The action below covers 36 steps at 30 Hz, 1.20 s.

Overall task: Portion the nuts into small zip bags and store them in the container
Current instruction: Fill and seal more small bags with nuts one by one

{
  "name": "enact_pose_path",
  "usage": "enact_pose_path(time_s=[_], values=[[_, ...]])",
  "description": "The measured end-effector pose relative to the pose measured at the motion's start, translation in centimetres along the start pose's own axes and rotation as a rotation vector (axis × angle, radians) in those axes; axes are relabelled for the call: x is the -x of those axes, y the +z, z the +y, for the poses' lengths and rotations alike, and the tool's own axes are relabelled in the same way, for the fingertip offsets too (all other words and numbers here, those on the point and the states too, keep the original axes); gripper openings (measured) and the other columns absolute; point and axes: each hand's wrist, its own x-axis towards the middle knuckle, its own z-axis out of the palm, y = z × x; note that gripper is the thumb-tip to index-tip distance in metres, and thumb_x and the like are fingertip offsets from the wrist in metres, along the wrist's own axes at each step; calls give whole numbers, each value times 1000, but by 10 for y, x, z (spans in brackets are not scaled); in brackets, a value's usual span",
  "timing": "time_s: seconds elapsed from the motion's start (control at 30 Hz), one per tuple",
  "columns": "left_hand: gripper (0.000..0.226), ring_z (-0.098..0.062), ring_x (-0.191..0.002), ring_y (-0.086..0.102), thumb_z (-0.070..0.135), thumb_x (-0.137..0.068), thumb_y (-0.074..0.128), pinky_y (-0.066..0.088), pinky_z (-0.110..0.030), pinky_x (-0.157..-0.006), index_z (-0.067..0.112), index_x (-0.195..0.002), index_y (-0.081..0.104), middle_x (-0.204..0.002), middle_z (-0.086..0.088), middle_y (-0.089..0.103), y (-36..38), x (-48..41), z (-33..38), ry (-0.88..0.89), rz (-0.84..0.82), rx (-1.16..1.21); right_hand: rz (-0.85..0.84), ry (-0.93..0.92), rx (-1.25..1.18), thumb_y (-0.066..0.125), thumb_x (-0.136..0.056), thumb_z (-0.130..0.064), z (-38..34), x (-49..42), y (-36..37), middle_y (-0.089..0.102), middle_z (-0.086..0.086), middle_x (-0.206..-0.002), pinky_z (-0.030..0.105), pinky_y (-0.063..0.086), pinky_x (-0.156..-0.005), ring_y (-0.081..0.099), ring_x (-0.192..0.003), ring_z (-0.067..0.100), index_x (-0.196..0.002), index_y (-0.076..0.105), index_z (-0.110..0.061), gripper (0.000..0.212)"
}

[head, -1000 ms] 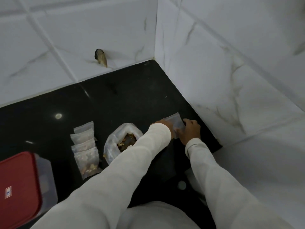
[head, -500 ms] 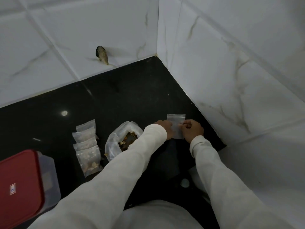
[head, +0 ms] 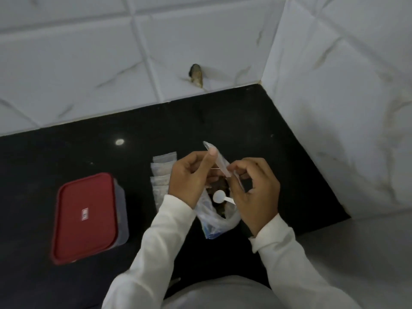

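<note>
Unfilled zip bag (head: pixel 219 162): pinched by left hand (head: pixel 189 177) and right hand (head: pixel 254 192); filled bags (head: pixel 161 172) lie at 9 o'clock; closed container (head: pixel 89 217) awaits storing.

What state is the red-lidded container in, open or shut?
Shut. The red lid lies flat over the clear container, covering its whole top.
</note>
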Motion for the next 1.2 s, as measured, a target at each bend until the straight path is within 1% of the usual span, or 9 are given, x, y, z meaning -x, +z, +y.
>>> enact_pose_path(time_s=[0.1,0.2,0.27,0.37,0.43,0.53,0.83,1.07,1.2], values=[[18,-15,-73,73,29,-83,70,58,-26,-70,11,-88,71,-75,0,75,-33,11,-7,33,102,-30,-104,-43,-13,72,-79,-17,-9,14,24,62,1,-98,10,46,-82,57,-87,4,-90,67,-10,13],[6,-11,-72,72,14,-88,69,56,-21,-67,13,-83,71,-73,2,74,-64,17,-18,39,186,-62,-259,-87,62,78,-77,-12,-13,22,43,66,5,-94,30,54,-82,63,-86,13,-90,68,-10,16],[7,-5,-70,71,12,-89,69,53,-13,-63,14,-82,71,-73,4,74,-79,23,-24,40,228,-137,-362,-91,14,74,-80,-7,-22,27,49,66,-4,-95,22,51,-85,60,-89,2,-95,67,-16,19],[4,-5,-71,70,17,-86,72,53,-13,-63,17,-82,73,-75,5,74,-96,31,-33,52,281,-273,-501,103,-183,66,-87,-5,-37,34,55,69,-12,-104,17,51,-88,63,-98,-3,-109,65,-19,27],[2,-8,-74,71,18,-84,75,57,-20,-68,18,-83,74,-78,4,75,-106,35,-40,58,272,-295,-541,227,-276,66,-91,-19,-47,35,60,71,-14,-103,17,52,-86,64,-100,-3,-116,65,-25,26],[6,-7,-74,72,14,-82,77,59,-22,-71,19,-85,74,-77,5,75,-116,40,-43,65,256,-310,-558,188,-208,66,-90,-35,-57,37,71,71,-14,-100,12,51,-81,65,-94,-5,-118,65,-24,30],[16,-6,-74,70,19,-82,76,61,-32,-75,33,-84,70,-78,9,73,-132,39,-46,112,275,-387,-411,109,-74,63,-93,-25,-66,44,85,71,-14,-82,10,52,-70,66,-79,-3,-95,75,-18,14],[19,-5,-69,66,13,-84,71,56,-18,-68,26,-99,70,-79,10,68,-137,36,-46,258,299,-664,-338,92,73,66,-90,-26,-63,43,84,71,-10,-80,20,56,-69,66,-72,0,-93,74,-19,11],[23,0,-68,59,18,-84,71,44,-6,-66,21,-107,70,-83,11,63,-136,36,-38,380,216,-814,-439,102,204,67,-89,-17,-70,38,88,70,-4,-92,10,46,-72,62,-77,2,-104,69,-11,15]])
